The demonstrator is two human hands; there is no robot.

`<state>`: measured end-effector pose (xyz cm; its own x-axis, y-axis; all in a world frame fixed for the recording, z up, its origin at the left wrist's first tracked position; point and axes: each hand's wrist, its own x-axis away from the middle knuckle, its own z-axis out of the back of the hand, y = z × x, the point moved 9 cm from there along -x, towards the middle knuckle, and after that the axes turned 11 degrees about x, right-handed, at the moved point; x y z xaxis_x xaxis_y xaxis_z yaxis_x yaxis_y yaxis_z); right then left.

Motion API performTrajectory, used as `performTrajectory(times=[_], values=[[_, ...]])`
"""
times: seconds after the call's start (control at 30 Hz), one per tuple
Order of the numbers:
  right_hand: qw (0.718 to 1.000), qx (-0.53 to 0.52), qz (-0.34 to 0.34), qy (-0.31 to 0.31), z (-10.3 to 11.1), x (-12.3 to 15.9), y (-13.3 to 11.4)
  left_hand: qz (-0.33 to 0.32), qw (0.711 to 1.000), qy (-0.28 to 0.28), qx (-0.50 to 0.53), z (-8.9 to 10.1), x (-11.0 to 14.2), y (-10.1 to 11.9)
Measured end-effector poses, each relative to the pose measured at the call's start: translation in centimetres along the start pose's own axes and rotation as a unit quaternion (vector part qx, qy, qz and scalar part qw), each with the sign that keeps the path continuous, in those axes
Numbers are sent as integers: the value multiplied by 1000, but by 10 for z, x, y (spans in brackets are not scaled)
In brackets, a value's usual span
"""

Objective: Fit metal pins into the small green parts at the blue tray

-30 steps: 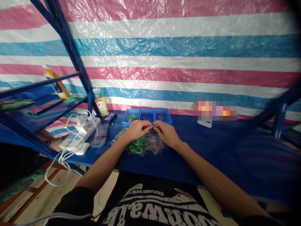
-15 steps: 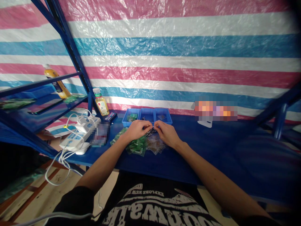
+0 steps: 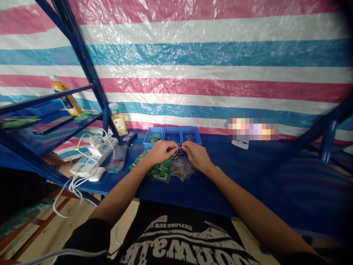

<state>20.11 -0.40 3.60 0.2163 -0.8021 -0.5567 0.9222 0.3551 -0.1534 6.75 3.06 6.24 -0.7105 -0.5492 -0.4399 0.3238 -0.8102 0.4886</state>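
Note:
My left hand (image 3: 161, 151) and my right hand (image 3: 195, 155) meet over the blue table (image 3: 248, 169), fingers pinched together on a small part I cannot make out. Below them lies a heap of small clear bags, green ones (image 3: 160, 172) on the left and brownish ones (image 3: 182, 168) on the right. Just behind the hands stand three blue trays (image 3: 193, 133) in a row, with small parts in them.
A white power strip with plugs and cables (image 3: 92, 158) lies at the table's left end. A juice bottle (image 3: 118, 119) stands by the blue rack post, another bottle (image 3: 66, 96) on the left shelf. A striped tarp hangs behind.
Both hands stay pinched together at the same spot; the right hand's fingers shift slightly.

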Motion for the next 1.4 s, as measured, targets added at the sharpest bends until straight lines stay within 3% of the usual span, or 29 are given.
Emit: performTrajectory(times=[0.33, 0.57, 1.17, 1.4], values=[[998, 28, -43, -31, 1, -1, 7, 4, 1000, 19, 12, 3, 0, -3], [999, -4, -54, 4, 4, -2, 12, 15, 999, 28, 14, 7, 0, -6], [997, -61, 45, 32, 8, 1, -7, -10, 1000, 14, 15, 4, 0, -1], [995, -73, 62, 20, 2, 4, -12, -36, 999, -22, 15, -5, 2, 5]])
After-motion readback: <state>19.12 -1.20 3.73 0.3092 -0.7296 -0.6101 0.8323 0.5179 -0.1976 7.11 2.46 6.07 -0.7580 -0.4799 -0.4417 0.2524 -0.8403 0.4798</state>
